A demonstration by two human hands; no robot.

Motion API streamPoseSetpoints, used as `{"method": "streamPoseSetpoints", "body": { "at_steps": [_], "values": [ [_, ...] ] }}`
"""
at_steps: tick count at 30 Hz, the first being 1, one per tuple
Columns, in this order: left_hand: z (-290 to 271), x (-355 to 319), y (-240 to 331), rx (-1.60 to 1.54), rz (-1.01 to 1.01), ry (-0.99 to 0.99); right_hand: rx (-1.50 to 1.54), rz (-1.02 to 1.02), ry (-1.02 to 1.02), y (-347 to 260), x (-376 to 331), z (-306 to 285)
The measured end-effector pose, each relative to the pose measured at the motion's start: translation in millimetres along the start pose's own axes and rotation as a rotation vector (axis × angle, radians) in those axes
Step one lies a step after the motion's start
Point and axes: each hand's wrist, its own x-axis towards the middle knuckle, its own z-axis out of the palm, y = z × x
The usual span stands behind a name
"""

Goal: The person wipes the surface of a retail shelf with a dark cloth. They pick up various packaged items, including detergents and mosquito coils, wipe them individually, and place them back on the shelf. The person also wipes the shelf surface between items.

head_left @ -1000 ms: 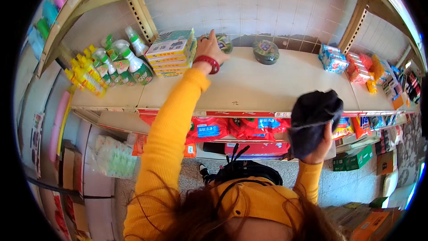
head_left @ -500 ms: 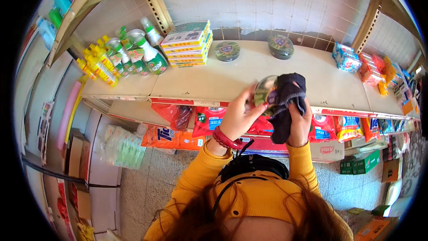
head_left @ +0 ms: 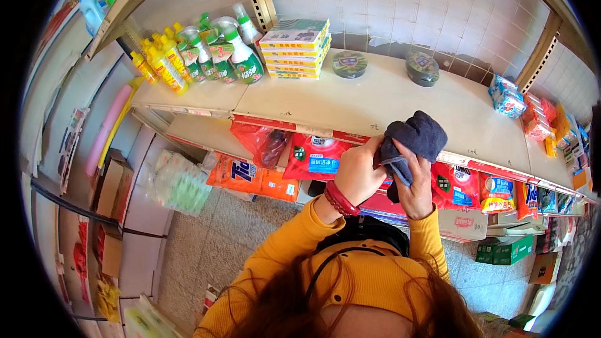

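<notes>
I've got both hands up on the dark cloth (head_left: 421, 134), right of the box stack (head_left: 294, 50) and nearer me, overlapping the front edge of the shelf (head_left: 299, 103) in this view. Right hand (head_left: 418, 189): fingers folded into the fabric, holding it. Left hand (head_left: 360, 178): curled, against the cloth; fingertips hidden, so I can't tell how closed it is or whether it has anything under there.

I read the step as a two-handed rub. Next move, my judgement: calls for me to steady with the left, work the cloth with the right, clear of the edge.

Containers: two dark round tubs (head_left: 349, 64) sit right of the box stack, apart; contents not visible. Boxes in the stack look closed. Spray bottles (head_left: 246, 62) just left of it, yellow bottles (head_left: 168, 69) further left; can't judge fill. Below it: thin red bag (head_left: 250, 141), something dark showing through, and a printed red pouch (head_left: 307, 156), apparently sealed. Lower left of it: clear plastic pack (head_left: 180, 184), greenish items inside, can't identify.
</notes>
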Motion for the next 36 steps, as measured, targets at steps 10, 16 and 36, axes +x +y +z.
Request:
{"method": "streamPoseSetpoints", "body": {
  "at_steps": [10, 16, 36],
  "values": [
    [-28.2, -17.9, 14.6, -0.550, -0.183, -0.202, 0.190, -0.035, 0.121, -6.3, 27.8, -23.7],
    [-34.1, -18.5, 0.9, -0.554, -0.258, -0.088, -0.138, -0.217, -0.010, -27.0, 19.6, -6.0],
    [-71.9, -33.8, -13.2, -0.358, -0.207, -0.047, 0.316, -0.238, -0.085, -32.5, 28.3, -9.7]
  ]
}}
